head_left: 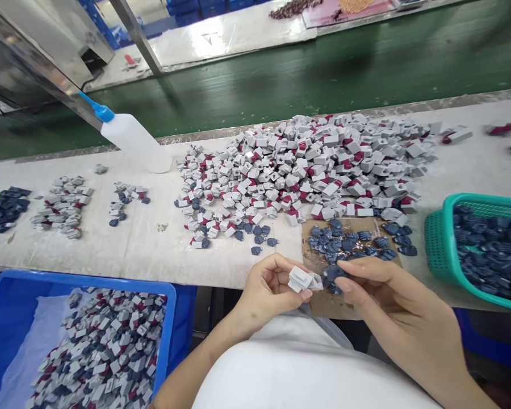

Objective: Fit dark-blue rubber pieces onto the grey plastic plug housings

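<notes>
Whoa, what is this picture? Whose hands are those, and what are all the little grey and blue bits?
This picture comes from a camera worn on a person's head, so you see what they see when they look down. Their left hand holds small grey pieces, and their right hand pinches a dark blue piece. On the long white bench lies a big heap of grey pieces with red parts. Near it, a cardboard sheet has blue pieces on it. A green basket holds more blue ones, and a blue crate holds mixed pieces.
</notes>
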